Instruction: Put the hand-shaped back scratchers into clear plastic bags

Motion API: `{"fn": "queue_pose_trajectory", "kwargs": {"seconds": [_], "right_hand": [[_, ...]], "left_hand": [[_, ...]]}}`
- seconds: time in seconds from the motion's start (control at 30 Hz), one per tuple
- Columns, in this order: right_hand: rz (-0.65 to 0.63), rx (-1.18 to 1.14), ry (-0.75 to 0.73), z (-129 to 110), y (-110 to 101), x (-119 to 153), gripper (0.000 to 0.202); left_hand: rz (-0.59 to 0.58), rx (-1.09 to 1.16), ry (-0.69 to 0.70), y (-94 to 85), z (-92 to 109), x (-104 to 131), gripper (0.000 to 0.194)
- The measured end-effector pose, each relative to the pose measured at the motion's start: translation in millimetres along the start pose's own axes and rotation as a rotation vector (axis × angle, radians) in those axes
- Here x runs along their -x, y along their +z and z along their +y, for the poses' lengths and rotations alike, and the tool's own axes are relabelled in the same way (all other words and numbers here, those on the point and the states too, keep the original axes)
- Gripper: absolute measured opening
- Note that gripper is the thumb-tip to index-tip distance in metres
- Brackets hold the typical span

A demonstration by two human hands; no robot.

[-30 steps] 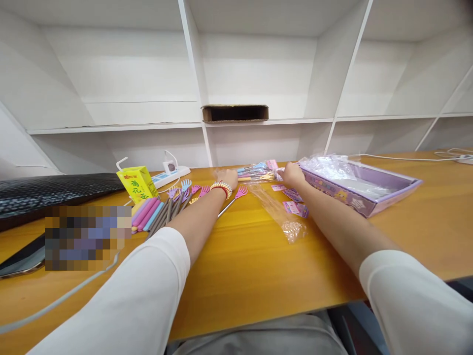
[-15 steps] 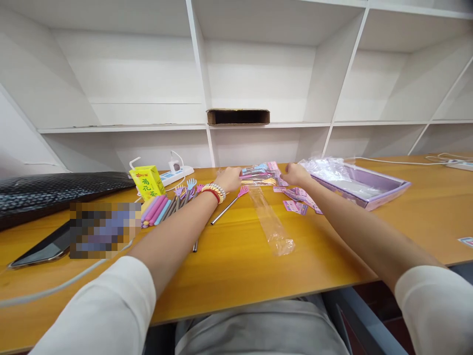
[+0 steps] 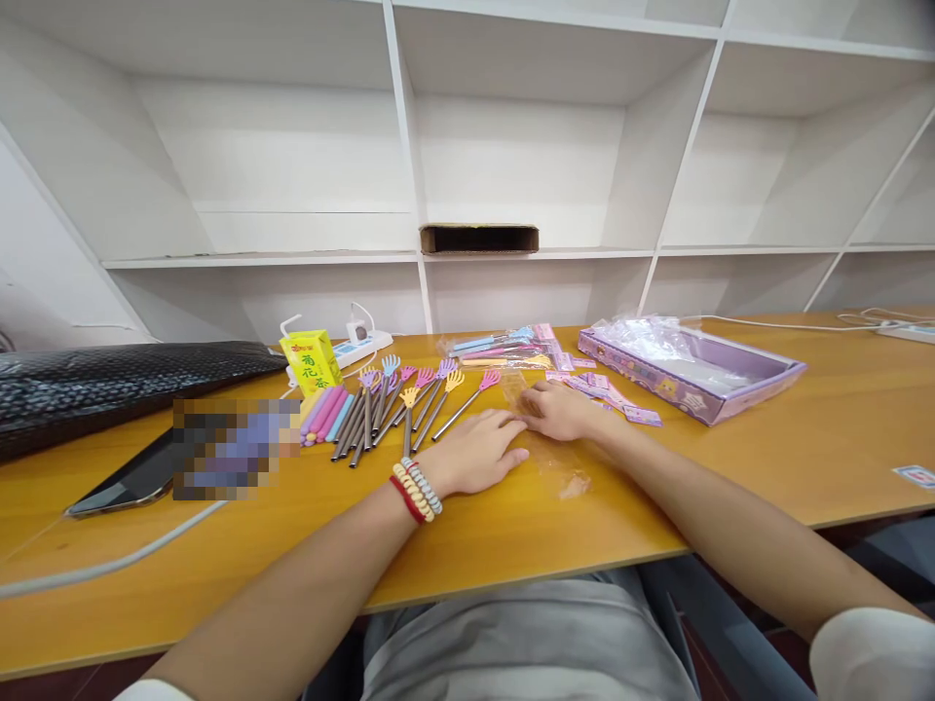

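Note:
My left hand (image 3: 478,453) is stretched out low over the table, palm down with the thumb apart, fingertips at a clear plastic bag (image 3: 559,465). At the same long bag, my right hand (image 3: 561,411) has its fingers bent and pressed together on the film, partly covering it. Left of my hands lie several back scratchers with metal rods and coloured hand-shaped heads, among them a pink one (image 3: 491,378) and a yellow one (image 3: 454,380). Pastel foam-like handles (image 3: 325,414) are bunched beside them. Behind my hands are packed back scratchers (image 3: 504,348) in clear wrapping.
Purple cards (image 3: 610,391) lie right of my right hand. A purple box (image 3: 701,394) holding crumpled clear plastic stands further right. At left are a yellow drink carton (image 3: 311,358), a power strip (image 3: 365,344), a phone (image 3: 131,477), a white cable (image 3: 146,545) and a dark bag (image 3: 131,394).
Both hands have come back towards me from the packed back scratchers, which now lie free on the table. My hands have drawn together over the clear bag.

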State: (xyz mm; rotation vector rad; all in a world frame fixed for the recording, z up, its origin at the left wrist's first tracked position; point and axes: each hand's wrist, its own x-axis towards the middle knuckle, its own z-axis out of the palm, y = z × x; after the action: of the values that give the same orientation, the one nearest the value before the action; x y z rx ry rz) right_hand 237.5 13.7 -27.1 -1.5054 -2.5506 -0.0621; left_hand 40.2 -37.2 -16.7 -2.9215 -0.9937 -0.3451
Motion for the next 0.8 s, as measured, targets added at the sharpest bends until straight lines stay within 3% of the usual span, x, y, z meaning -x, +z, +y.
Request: {"fn": "queue_pose_trajectory", "kwargs": {"seconds": [0.1,0.3,0.67,0.8], "right_hand": [[-0.026,-0.08,-0.14,6,4,2,0.044],[-0.074,-0.296,-0.238,11,-9,5,0.029],[0.021,-0.297,-0.154,12,-8,7,0.025],[0.04,-0.332,-0.239,13,-6,6,0.036]], "left_hand": [[-0.036,0.004,-0.015,8.5,0,-1,0.051],[-0.057,0.069,-0.055,11.7,-3,-3,0.056],[-0.12,0.103,-0.043,7.6,-5,-1,0.064],[-0.132,0.106,-0.047,9.1,-7,-1,0.06]]}}
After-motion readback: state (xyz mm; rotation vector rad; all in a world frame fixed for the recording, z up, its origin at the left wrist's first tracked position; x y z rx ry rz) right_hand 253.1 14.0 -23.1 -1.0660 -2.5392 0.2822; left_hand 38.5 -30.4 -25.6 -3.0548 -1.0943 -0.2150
